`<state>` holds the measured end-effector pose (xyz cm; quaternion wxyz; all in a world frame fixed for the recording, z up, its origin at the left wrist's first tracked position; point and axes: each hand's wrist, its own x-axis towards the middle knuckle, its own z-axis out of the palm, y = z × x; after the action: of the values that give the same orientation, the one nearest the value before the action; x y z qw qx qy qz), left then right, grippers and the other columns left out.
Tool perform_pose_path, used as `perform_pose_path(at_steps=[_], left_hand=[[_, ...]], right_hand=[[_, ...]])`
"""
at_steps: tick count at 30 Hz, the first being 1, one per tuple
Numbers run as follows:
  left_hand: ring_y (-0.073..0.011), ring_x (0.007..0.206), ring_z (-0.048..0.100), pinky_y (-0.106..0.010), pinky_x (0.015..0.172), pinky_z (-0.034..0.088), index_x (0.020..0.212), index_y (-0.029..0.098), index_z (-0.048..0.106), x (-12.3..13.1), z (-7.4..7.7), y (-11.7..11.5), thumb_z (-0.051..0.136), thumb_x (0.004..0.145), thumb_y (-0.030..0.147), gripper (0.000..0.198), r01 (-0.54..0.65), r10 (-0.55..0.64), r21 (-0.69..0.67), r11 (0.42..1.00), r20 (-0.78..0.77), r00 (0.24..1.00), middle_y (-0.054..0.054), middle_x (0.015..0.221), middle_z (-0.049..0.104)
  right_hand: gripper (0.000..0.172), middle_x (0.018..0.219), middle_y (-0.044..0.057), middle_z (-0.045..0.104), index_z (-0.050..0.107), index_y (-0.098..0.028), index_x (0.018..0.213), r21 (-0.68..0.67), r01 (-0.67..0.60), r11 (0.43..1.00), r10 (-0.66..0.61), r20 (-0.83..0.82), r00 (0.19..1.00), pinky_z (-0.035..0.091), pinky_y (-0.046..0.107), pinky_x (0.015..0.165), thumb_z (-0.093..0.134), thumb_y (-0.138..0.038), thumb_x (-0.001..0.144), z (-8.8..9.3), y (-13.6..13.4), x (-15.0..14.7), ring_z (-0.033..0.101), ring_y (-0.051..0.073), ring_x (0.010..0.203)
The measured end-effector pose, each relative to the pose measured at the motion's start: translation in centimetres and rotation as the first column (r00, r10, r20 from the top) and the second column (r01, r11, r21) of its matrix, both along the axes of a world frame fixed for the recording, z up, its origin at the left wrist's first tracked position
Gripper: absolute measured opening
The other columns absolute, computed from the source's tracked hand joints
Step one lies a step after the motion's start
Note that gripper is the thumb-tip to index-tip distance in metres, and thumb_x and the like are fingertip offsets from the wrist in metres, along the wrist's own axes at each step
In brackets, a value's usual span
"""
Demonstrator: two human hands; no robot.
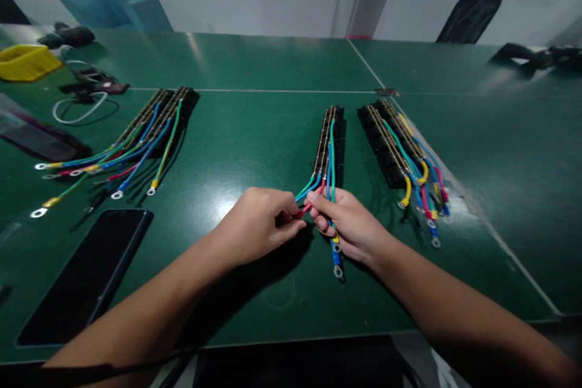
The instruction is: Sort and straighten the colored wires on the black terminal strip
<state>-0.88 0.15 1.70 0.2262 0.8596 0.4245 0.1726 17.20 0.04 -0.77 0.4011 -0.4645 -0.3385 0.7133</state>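
Note:
In the middle of the table lies a black terminal block [339, 139] with brass strips and green, blue and red wires coming off its near end. My left hand [259, 224] pinches the end of a red wire [305, 210], its tip hidden by the fingers. Close beside it, my right hand [350, 224] is closed around the wires, thumb and forefinger on the red one. Below my right hand hang ring terminals [337, 270] with blue and yellow sleeves.
More wired terminal blocks lie at left [157, 124] and right [386, 142], their ring-ended wires pointing nearer me. A dark phone [86, 279] is at the front left. A yellow object [28, 62], a white cable [79, 118] and a clear bag [39, 133] sit farther left on the green table [245, 133].

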Motion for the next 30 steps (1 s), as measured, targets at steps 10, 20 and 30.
perform_pose_path(at_steps=[10,20,30], left_hand=[[-0.0122,0.060,0.052,-0.024,0.057,0.032,0.077,0.016,0.060,0.52,0.06,-0.26,0.044,0.093,0.025,0.024,0.060,-0.058,0.015,0.998,-0.089,0.994,-0.002,0.068,0.060],[-0.0101,0.056,0.049,-0.023,0.055,0.028,0.074,0.016,0.062,0.48,-0.09,-0.19,0.050,0.090,0.028,0.023,0.035,-0.038,-0.064,0.997,-0.039,0.999,0.000,0.064,0.059],[-0.0089,0.056,0.052,-0.022,0.054,0.030,0.075,0.016,0.064,0.37,0.05,-0.11,0.056,0.087,0.031,0.020,-0.001,0.008,-0.145,0.989,0.049,0.999,0.002,0.065,0.063]], right_hand=[[0.025,0.059,-0.005,0.052,0.054,-0.015,0.077,0.009,-0.036,0.999,0.035,0.054,0.998,0.023,0.012,0.033,0.069,-0.035,0.079,-0.03,-0.07,-0.05,0.040,0.002,0.041],[0.026,0.056,-0.005,0.051,0.054,-0.014,0.075,0.004,-0.054,0.999,0.053,0.054,0.997,0.023,0.012,0.033,0.069,-0.035,0.079,0.29,-0.07,0.07,0.040,0.002,0.040],[0.020,0.058,-0.004,0.054,0.060,-0.013,0.080,-0.022,-0.107,0.994,0.108,0.032,0.994,0.029,0.012,0.034,0.064,-0.032,0.084,0.22,0.06,0.20,0.045,0.002,0.041]])
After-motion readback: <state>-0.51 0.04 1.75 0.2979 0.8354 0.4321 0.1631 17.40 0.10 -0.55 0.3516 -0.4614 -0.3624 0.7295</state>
